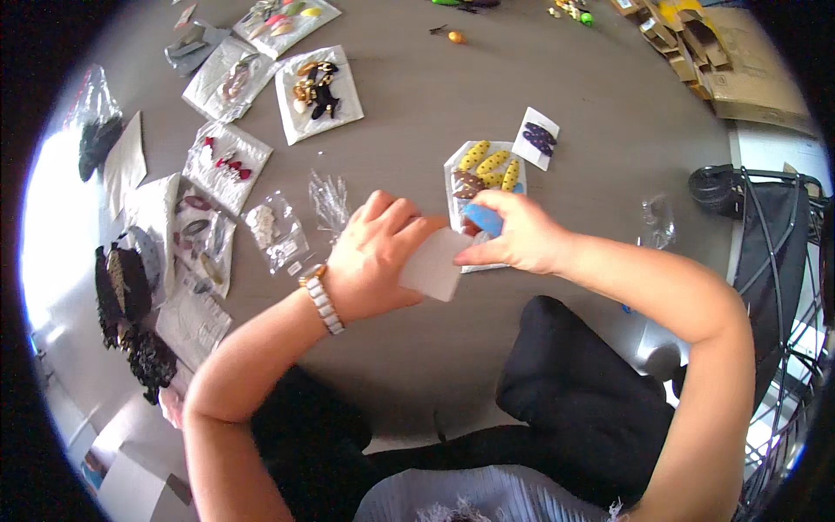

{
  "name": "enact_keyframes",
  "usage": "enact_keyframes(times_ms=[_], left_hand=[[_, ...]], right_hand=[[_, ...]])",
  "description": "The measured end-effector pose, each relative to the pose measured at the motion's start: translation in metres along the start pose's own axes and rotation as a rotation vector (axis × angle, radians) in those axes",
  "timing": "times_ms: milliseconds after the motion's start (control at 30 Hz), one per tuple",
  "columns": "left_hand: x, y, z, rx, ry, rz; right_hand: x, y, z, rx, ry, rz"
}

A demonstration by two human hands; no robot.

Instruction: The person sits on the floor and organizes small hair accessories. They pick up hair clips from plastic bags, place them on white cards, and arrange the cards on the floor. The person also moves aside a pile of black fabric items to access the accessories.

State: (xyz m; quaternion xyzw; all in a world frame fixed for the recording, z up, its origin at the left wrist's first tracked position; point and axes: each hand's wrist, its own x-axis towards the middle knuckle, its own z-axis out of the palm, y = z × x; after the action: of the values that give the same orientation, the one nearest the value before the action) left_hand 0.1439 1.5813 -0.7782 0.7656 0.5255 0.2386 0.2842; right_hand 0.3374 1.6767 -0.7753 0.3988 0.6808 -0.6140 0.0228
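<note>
A pale rectangular card (436, 264) is held in my left hand (385, 258), its plain face showing. My right hand (522, 231) pinches a blue fabric-covered piece (484, 220) beside the card's right edge, with its thumb close to that edge. Under and behind my right hand lies a white padded pouch (455, 179) bearing several yellow dotted hair clips (494, 161) and brown dotted ones (468, 184). Against the pouch's upper right corner rests a white card with dark dotted clips (540, 139). What the left fingertips touch behind the card is hidden.
Left of my hands lie a clear bag with white pieces (264, 225), crumpled clear plastic (328, 199) and several padded pouches with accessories (318, 94). Cardboard boxes (682, 49) stand at the upper right. A black wire-framed item (773, 261) is at the right edge.
</note>
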Motion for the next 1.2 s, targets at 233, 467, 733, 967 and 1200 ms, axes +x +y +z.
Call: enact_keyframes(times_ms=[233,467,733,967,1200], left_hand=[[-0.002,-0.033,0.034,-0.413,0.338,-0.218],[-0.026,-0.036,0.064,-1.532,0.147,-0.774],[-0.068,-0.040,0.063,-0.765,-0.035,-0.884],[-0.105,-0.074,0.021,-0.502,-0.069,-0.869],[-0.064,-0.027,0.084,-1.409,0.339,-0.946]], right_hand=[[-0.005,0.023,0.012,0.708,0.101,0.194],[-0.001,0.052,0.041,0.722,0.106,0.259],[0.016,0.078,0.061,0.488,0.033,0.264],[0.027,0.108,0.087,0.658,0.131,0.352],[0.009,0.066,0.078,0.452,0.022,0.154]])
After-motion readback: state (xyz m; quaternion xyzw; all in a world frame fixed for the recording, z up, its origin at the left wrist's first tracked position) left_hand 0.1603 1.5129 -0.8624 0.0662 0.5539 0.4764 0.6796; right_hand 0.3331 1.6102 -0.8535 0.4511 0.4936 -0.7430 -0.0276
